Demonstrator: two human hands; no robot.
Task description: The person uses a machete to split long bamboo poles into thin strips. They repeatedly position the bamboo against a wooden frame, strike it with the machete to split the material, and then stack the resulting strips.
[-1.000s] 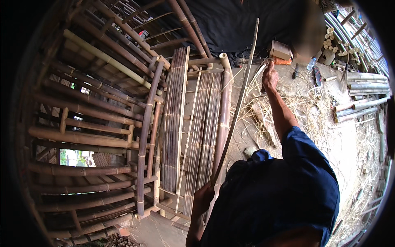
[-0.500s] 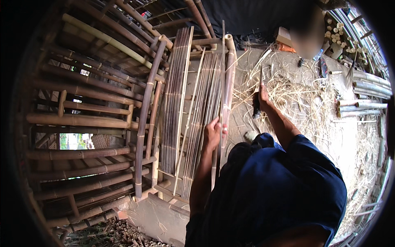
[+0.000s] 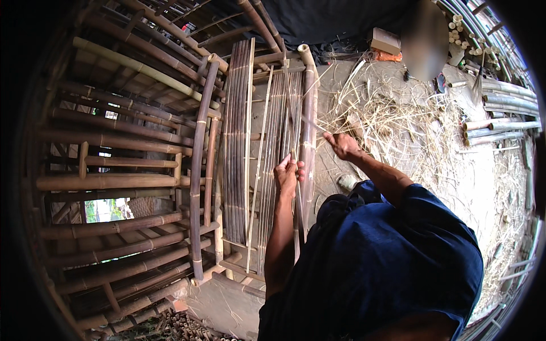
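My left hand (image 3: 289, 173) is closed around a long, narrow bamboo strip (image 3: 288, 102), which runs lengthwise over a low bamboo frame. In my right hand (image 3: 344, 146) is a knife (image 3: 311, 123). Its blade is smeared by motion and points left toward the strip, above the hand on the strip; whether it touches cannot be made out. Dark bamboo slats (image 3: 234, 153) lie side by side on the frame. Thinner strips (image 3: 277, 119) lie between them and the frame's thick right-hand pole (image 3: 308, 96).
A large bamboo structure of stacked poles (image 3: 108, 181) fills the left. Pale shavings (image 3: 398, 113) litter the ground at right. Farther off are a cardboard box (image 3: 385, 41) and bundled bamboo poles (image 3: 500, 126). Cut bamboo pieces (image 3: 187, 327) lie at lower left.
My right hand has swung left and slightly down, bringing the knife from upright to across the frame's right pole. My left hand stays on the strip, whose far end has tilted left.
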